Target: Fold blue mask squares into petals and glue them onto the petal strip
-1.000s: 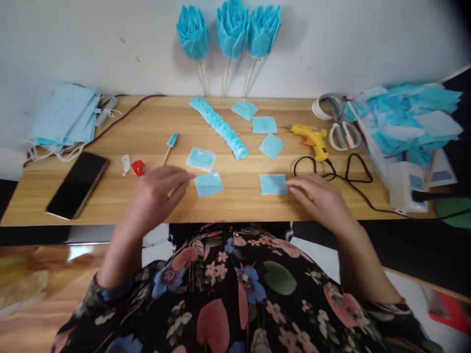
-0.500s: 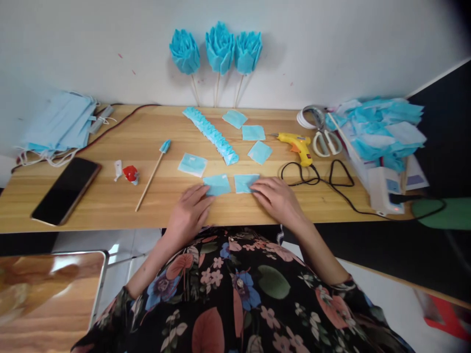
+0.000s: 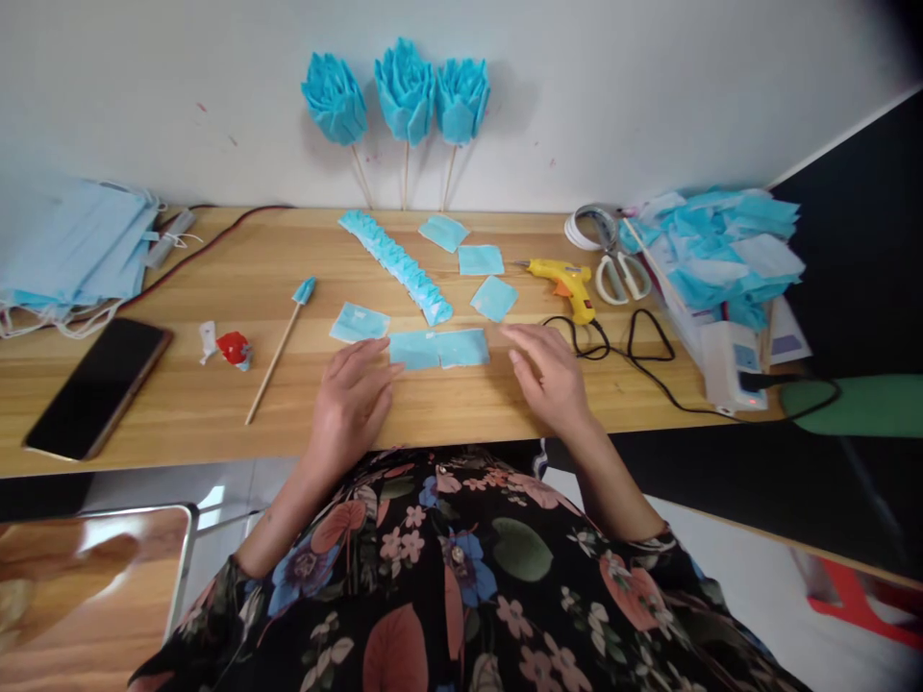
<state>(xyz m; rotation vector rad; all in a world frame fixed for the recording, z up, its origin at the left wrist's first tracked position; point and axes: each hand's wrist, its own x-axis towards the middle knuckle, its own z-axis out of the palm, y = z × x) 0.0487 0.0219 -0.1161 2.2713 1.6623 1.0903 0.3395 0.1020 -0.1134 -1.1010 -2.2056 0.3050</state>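
Left hand [image 3: 351, 404] at left edge of two abutting blue pieces [image 3: 439, 349], near side of surface [image 3: 303, 423]; contact unclear. Right hand [image 3: 549, 378] empty, just off their right edge. Hands apart, fingers loosely spread.

We see a moderately bright scene in soft, fairly even light. Faint, blurry-edged shadows fall on the wall [image 3: 612, 125] to the right of the blue flowers [image 3: 405, 91] — so light seems to reach them from the left. White glare streaks the glossy brown surface [image 3: 93, 586] at lower left. We find the blue pieces [image 3: 464, 348] legible but soft in fine detail, and the masks [image 3: 76, 245] hazy (almost washed out). Wide-angle distortion bends the desk [image 3: 461, 408] — and a dark, blurred patch fills the top right corner.
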